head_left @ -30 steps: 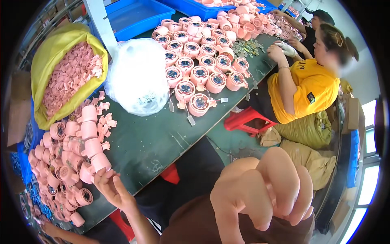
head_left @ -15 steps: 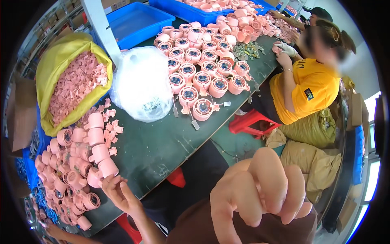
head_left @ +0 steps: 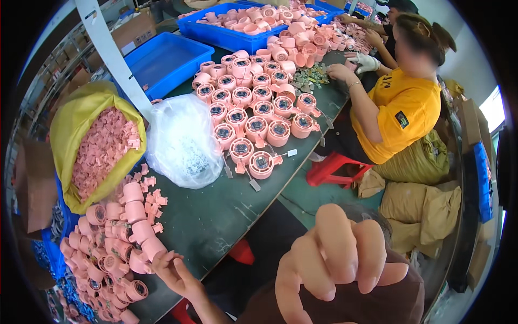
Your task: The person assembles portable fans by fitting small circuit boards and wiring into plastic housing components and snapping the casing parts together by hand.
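Observation:
My left hand point(head_left: 177, 274) is open at the table's near edge, its slightly bent fingers next to a pink cup-shaped housing point(head_left: 154, 248). The fingertips seem to touch this part, but I cannot tell whether they press on it. It lies at the right side of a heap of pink housings point(head_left: 114, 231), some showing circuit boards inside. Large and close to the view, my right hand point(head_left: 334, 254) is raised over my lap with its fingers curled down. No object shows in it; the palm is hidden.
Pink housings with round circuit boards point(head_left: 256, 127) stand in rows on the green table point(head_left: 199, 221). Nearby are a clear plastic bag point(head_left: 183, 143), a yellow sack point(head_left: 65, 146) of small pink pieces and a blue tray point(head_left: 167, 65). A person in yellow point(head_left: 402, 116) works at right, by a red stool point(head_left: 340, 170).
The whole view has shifted, so the table and heap sit lower and further right. My right hand's fingers have curled slightly differently. My left hand stays beside the same housing.

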Available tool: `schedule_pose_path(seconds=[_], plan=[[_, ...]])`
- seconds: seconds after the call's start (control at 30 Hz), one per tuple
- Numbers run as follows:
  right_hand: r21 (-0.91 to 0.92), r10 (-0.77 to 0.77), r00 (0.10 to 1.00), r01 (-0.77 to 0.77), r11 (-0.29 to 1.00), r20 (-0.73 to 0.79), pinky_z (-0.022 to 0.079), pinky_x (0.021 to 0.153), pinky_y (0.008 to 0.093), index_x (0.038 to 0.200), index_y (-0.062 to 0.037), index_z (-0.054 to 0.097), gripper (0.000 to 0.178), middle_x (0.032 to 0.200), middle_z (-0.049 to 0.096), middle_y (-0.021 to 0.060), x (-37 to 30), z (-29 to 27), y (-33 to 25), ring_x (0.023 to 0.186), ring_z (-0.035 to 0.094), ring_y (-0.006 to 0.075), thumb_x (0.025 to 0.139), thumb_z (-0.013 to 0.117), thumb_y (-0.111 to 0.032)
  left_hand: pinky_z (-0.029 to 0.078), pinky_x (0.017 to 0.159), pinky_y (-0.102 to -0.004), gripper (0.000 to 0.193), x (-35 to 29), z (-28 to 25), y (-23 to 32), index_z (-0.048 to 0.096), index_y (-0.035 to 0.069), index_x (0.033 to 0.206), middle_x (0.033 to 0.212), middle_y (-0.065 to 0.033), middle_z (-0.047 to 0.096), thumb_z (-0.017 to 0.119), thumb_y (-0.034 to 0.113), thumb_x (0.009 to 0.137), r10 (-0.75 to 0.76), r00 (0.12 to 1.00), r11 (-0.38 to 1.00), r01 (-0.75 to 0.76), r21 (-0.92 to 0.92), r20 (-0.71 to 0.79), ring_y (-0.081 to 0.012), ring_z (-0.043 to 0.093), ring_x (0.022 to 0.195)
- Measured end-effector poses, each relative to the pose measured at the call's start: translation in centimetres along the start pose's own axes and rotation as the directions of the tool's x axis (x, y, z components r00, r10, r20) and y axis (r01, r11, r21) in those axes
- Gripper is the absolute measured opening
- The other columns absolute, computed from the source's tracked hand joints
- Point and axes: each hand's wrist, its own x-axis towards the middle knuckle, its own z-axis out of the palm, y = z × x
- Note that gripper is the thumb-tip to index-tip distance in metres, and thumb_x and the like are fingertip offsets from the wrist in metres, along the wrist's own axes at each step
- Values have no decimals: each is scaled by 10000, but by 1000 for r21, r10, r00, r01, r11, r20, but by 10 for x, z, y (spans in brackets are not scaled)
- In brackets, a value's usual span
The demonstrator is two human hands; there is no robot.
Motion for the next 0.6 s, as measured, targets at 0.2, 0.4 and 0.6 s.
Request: schedule_pose_path(seconds=[0.2, 0.4, 0.6], plan=[[45, -412, 758, 500, 865, -506, 592, 813, 431, 1057, -22, 560, 429, 1157, 376, 118, 19, 52, 59, 987, 444, 211, 984, 608, -442, 463, 779, -275, 146, 2, 0, -2, 578, -5, 1093, 1169, -108, 494, 523, 57, 972, -3, 1000, 1000, 3, 19, -1, -160, 520, 860], [211, -7, 993, 33, 977, -121, 531, 868, 430, 1065, -37, 572, 506, 1132, 445, 132, -9, 11, 37, 950, 472, 217, 973, 575, -535, 459, 792, -284, 151, -3, 3, -7, 574, 10, 1106, 1192, -100, 497, 520, 75, 982, 52, 998, 999, -52, -15, -18, -163, 518, 870], [82, -62, 950, 91, 992, -305, 424, 927, 420, 1166, -56, 562, 644, 1129, 535, 182, -30, 47, 68, 988, 517, 267, 973, 463, -662, 460, 800, -293, 159, -7, -6, -4, 583, 18, 1112, 1209, -101, 502, 513, 67, 978, -76, 996, 997, 77, -29, 50, -171, 510, 881]])
